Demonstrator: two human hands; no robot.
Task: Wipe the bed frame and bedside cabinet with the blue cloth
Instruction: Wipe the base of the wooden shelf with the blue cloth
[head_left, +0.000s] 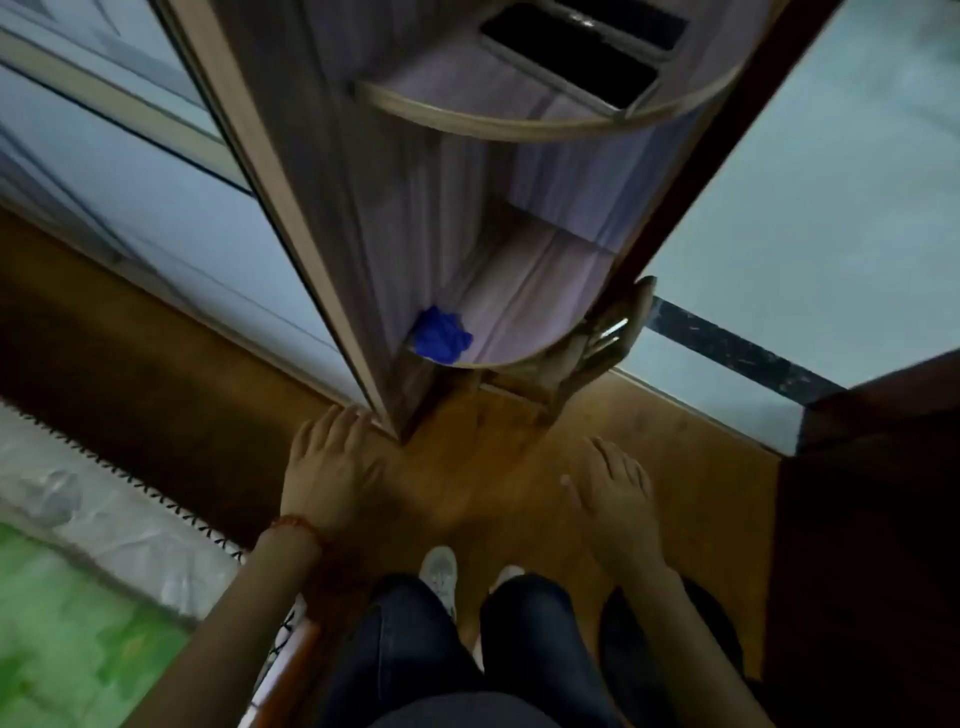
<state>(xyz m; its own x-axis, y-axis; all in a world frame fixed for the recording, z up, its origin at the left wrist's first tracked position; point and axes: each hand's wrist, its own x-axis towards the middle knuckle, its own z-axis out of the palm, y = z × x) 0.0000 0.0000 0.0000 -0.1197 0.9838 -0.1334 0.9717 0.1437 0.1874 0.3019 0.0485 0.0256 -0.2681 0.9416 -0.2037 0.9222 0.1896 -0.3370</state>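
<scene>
Cloth up on the low shelf, both hands empty below it

The blue cloth (441, 335) lay bunched in a ball on the low round shelf (519, 312) of the bedside cabinet (332, 171), at the shelf's left front edge, beside the tall side panel; it had no long side to speak of; the left hand (330, 470) was below the cloth and nearer to it, fingers spread flat and holding nothing, fingertips near the bottom corner of the cabinet; the right hand (615, 499) was below the cloth and off to the right, farther away, fingers also spread and empty; I think the left hand would reach up for the cloth; under the cabinet was a brown wood floor (493, 467); left of the cabinet stood a pale sliding door (130, 171), and down from that lay a bed (78, 597) with a green and white cover; the picture was blurry.
</scene>
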